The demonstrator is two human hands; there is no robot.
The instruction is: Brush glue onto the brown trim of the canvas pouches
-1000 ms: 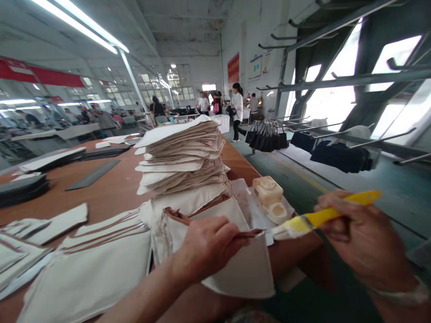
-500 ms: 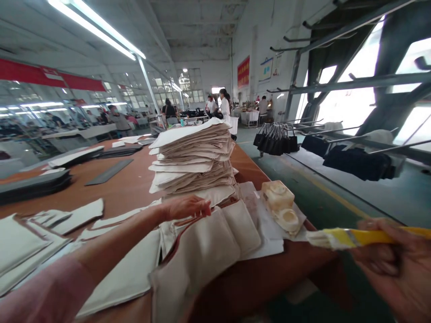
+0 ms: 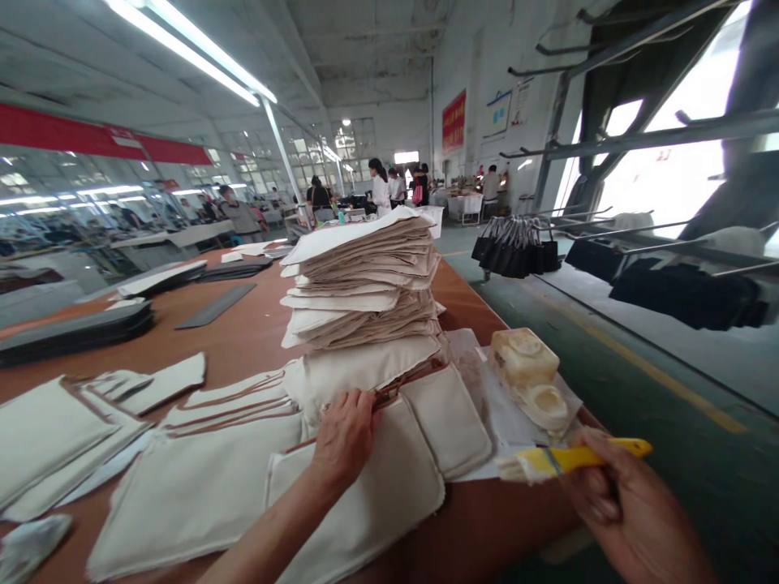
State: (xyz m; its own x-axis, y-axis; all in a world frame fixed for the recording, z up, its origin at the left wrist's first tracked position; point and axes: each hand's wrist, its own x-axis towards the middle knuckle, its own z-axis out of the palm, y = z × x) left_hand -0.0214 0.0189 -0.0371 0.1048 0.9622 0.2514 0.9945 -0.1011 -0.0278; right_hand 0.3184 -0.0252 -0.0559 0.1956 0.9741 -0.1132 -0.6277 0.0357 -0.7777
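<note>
My right hand (image 3: 621, 495) is closed round the yellow handle of a paintbrush (image 3: 565, 461). The brush's pale bristles point left, near the front edge of a white sheet. My left hand (image 3: 346, 434) has its fingers curled over the brown-trimmed upper edge of a cream fabric panel (image 3: 377, 495); the fingertips are partly hidden. That panel lies flat at the table's near side, overlapping another cream panel (image 3: 447, 418) to its right. Beside the brush stands a cut-open plastic jug (image 3: 524, 361), crusted with what looks like glue, on the white sheet (image 3: 487, 470).
A tall stack of cream panels (image 3: 365, 276) rises behind my left hand on the brown table (image 3: 256, 332). More cream panels (image 3: 195, 495) lie left. Dark grey sheets (image 3: 73, 332) are piled farther left. Black bags (image 3: 517, 247) hang from a metal rack at right. Several people work in the background.
My left hand has come down and nearer, and the panel that was raised and bent now lies flat. My right hand has brought the brush leftward and slightly lower. The view has shifted slightly.
</note>
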